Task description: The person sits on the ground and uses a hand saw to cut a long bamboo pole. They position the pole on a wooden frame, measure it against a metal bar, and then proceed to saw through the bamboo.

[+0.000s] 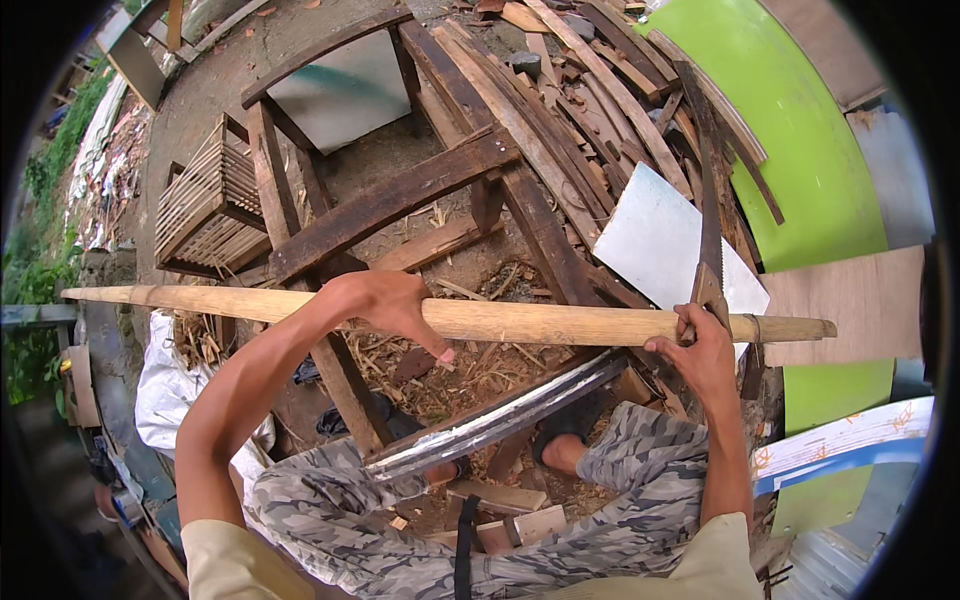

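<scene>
A long pale bamboo pole (pixel 560 322) lies crosswise in front of me, over a dark wooden frame (pixel 400 205). Its far left end tapers. My left hand (pixel 385 300) reaches over the pole left of its middle, thumb on the near side; its other fingers are hidden behind the pole. Close to the pole's right end, my right hand (pixel 703 345) grips the wooden handle of a handsaw (pixel 711 180). The saw's long dark blade points away from me, above a white board. I cannot tell whether its teeth touch the pole.
Scrap timber (pixel 600 130) is heaped at the far right beside a bright green panel (pixel 820 130). A slatted wooden crate (pixel 210 205) stands left of the frame. Near my legs are a white-streaked beam (pixel 490 420) and short wood blocks (pixel 500 497). A white sack (pixel 165 390) lies at left.
</scene>
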Tool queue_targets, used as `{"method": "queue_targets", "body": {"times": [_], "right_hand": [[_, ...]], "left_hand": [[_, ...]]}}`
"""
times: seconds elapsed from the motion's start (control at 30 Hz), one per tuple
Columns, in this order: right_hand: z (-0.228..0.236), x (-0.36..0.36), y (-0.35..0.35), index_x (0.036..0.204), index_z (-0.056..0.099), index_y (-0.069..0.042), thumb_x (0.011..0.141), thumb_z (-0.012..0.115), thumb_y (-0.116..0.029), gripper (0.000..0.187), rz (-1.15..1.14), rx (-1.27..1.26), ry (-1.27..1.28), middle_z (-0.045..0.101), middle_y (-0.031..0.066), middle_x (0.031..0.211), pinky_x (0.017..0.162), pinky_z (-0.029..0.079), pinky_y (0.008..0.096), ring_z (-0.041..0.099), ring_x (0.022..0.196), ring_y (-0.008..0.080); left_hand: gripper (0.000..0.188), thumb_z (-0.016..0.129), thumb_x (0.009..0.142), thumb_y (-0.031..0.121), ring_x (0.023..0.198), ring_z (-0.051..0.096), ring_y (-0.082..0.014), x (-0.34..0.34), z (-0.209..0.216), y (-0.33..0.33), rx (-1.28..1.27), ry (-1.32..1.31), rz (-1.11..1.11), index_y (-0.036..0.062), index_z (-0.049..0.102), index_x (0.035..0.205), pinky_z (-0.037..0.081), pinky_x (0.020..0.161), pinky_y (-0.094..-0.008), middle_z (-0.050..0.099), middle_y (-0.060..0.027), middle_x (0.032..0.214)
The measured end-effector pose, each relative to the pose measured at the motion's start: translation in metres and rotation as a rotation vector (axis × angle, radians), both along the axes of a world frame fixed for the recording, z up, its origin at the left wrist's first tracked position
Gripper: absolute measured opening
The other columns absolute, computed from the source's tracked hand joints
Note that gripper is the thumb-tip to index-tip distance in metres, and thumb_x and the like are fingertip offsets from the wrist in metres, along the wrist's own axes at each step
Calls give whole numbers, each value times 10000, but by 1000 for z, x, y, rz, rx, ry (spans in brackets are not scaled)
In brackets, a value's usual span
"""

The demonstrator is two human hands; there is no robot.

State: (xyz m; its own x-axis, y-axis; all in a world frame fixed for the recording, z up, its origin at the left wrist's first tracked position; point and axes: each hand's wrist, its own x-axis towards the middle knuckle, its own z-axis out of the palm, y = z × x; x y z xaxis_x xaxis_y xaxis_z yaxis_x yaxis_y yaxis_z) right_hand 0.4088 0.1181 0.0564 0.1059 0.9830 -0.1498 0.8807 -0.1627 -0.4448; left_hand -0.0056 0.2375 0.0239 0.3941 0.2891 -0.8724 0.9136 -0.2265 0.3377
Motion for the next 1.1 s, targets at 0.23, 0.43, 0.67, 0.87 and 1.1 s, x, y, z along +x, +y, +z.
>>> {"method": "queue_targets", "body": {"times": [0.23,0.43,0.67,0.87,1.1], "right_hand": [[-24,-2,-33,890,532,-73,567,946,-425,632,43,265,-240,593,125,817,709,502,464,625,806,347],[-37,-2,-39,909,559,-74,573,937,-447,628,35,342,-245,610,117,837,716,512,460,634,832,334],[-51,11,-31,931,593,-55,549,940,-469,661,75,431,-261,627,126,863,738,521,466,635,851,339],[-51,9,-35,945,604,-54,554,931,-478,663,73,425,-290,627,121,861,746,526,469,637,865,336],[-51,7,-35,930,610,-55,554,917,-499,657,94,475,-313,618,109,840,730,523,463,637,845,331]], "left_hand": [[1021,682,544,923,673,694,-341,13,13,-53,654,-63,-35,-24,665,926,542,645,-465,666,-174,675],[980,614,580,956,628,667,-312,12,-2,-72,950,-143,35,37,652,916,507,621,-452,644,-138,644],[973,613,592,942,713,692,-292,19,-3,-70,959,-91,35,71,667,1023,513,662,-441,673,-119,712],[944,620,608,922,754,698,-312,19,-4,-72,961,-86,49,75,673,1022,520,688,-447,682,-143,768],[992,608,586,959,718,682,-259,14,-10,-74,1028,-105,23,97,674,1074,496,634,-411,677,-110,732]]}}
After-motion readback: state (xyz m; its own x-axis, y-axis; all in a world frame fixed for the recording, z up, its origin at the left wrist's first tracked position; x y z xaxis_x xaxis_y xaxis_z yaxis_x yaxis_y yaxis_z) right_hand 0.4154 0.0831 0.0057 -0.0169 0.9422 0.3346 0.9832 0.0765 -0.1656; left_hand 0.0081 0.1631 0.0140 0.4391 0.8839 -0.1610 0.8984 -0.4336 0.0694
